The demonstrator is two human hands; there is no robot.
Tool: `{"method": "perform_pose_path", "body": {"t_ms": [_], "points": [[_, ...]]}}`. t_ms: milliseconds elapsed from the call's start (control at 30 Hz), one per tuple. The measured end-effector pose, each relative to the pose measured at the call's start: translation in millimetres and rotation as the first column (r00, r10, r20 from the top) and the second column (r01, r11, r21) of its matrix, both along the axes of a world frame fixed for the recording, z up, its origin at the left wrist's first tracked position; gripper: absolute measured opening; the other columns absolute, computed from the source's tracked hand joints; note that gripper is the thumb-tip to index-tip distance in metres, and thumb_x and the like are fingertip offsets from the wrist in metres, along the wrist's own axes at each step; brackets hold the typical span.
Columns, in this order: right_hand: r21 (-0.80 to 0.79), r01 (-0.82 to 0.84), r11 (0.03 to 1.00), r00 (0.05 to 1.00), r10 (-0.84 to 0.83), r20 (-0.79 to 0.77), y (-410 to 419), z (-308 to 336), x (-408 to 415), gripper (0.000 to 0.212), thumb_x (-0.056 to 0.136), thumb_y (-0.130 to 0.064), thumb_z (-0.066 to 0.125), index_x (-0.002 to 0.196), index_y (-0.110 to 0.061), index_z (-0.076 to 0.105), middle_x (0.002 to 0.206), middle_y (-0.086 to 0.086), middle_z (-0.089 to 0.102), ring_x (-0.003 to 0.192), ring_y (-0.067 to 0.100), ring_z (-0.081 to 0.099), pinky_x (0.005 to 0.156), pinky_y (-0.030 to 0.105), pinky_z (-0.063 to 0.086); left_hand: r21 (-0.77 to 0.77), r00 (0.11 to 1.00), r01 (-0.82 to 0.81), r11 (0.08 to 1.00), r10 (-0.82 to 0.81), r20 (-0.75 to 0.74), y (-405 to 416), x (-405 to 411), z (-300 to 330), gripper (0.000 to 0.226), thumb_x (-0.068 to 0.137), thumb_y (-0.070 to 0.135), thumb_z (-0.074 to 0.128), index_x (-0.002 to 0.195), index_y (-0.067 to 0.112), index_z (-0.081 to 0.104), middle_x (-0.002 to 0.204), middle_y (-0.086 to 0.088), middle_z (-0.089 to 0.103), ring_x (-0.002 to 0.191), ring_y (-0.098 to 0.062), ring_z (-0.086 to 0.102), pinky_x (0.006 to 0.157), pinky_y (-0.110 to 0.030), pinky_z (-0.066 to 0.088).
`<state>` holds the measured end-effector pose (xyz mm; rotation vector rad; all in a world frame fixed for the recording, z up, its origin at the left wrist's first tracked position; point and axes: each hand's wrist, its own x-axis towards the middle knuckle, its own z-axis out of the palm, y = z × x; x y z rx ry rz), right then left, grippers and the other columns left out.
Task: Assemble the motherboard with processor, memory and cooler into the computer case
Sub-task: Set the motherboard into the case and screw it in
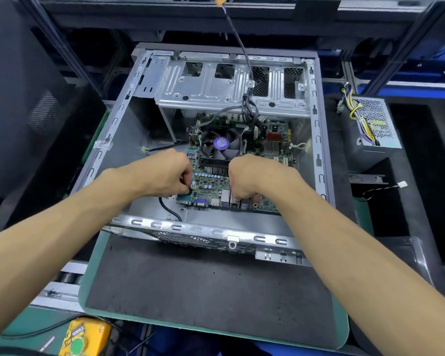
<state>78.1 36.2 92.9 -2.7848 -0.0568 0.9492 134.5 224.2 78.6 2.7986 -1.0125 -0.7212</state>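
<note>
Your left hand (165, 173) reaches into the open computer case (319, 160) with its fingers curled down at the motherboard's (211, 186) left near corner, pinching something small and dark there; what it is cannot be made out. The motherboard lies flat inside the case, its port row along the near edge, the blue VGA port (200, 202) just right of your left fingertips. A black cable (168, 209) curls on the case floor just left of the motherboard's near corner, under your left wrist. At the middle of the motherboard sits the cooler fan (222, 146) with its purple hub label, between and just beyond your two hands. Your right hand (252, 178) is fisted knuckles-up over the motherboard's near right part, fingers curled down onto the ports; whether it grips the board or only presses cannot be told. Beyond the motherboard, the silver drive cage (216, 91) spans the case, and a dark cable bundle (249, 109) drops from it onto the board's far edge. Right of the motherboard, outside the case wall, a power supply (373, 129) stands with its yellow and black wires. Well to the near left of the motherboard, a yellow control box (88, 335) lies at the bench edge.
</note>
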Motion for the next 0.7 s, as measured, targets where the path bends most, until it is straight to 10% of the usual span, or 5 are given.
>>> {"method": "perform_pose_path", "body": {"t_ms": [200,700], "points": [[0.014,-0.016,1.0,1.0,0.016,-0.026,-0.9,-1.5,0.7,0.022,0.09,-0.013,0.072,0.069,-0.009,0.065,0.078,0.004,0.071,0.053,0.017,0.062,0.07,0.036,0.062,0.04,0.998,0.056,0.998,-0.057,0.024,-4.6,-0.6,-4.1,0.001,0.084,0.021,0.074,0.083,0.021,0.074,0.072,0.015,0.063,0.071,-0.006,0.058,0.069,-0.024,0.048],[-0.027,-0.034,0.999,0.999,0.034,-0.017,2.5,2.8,1.1,0.034,0.091,-0.015,0.072,0.067,-0.01,0.049,0.074,0.003,0.055,0.054,0.017,0.056,0.061,0.032,0.054,0.026,0.998,0.06,0.998,-0.06,0.011,-7.9,0.8,-8.0,0.007,0.083,0.02,0.073,0.077,0.024,0.072,0.077,0.012,0.069,0.078,-0.012,0.064,0.075,-0.03,0.053]]}}
